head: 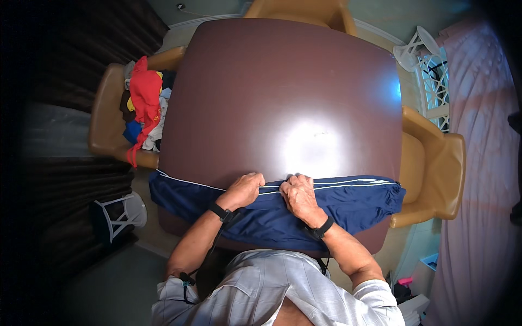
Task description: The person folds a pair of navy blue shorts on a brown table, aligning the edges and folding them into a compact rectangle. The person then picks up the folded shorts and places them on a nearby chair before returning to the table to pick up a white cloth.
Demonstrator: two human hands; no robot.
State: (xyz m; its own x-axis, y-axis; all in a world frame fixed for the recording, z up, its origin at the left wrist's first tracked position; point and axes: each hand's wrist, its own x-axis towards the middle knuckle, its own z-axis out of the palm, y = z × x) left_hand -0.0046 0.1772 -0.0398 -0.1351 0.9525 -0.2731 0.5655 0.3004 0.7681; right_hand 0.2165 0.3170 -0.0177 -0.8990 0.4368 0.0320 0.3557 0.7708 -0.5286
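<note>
A navy blue garment [346, 203] with white piping, which looks like a pair of track trousers, lies sideways along the near edge of the table [253, 102]. Its right end is gathered as if by elastic, and its left end hangs past the table's left side. My left hand [244, 190] grips the far, piped edge near the middle. Close by on the right, my right hand [299, 197] pinches the same edge with curled fingers. Both wrists wear black straps. The cloth under the fingers is hidden.
On the left, a tan armchair [104, 118] holds a pile of clothes [146, 95], red on top. Another armchair [444, 175] stands at the right, a third [301, 10] beyond the table. White stools [134, 210] stand at lower left and upper right [424, 40].
</note>
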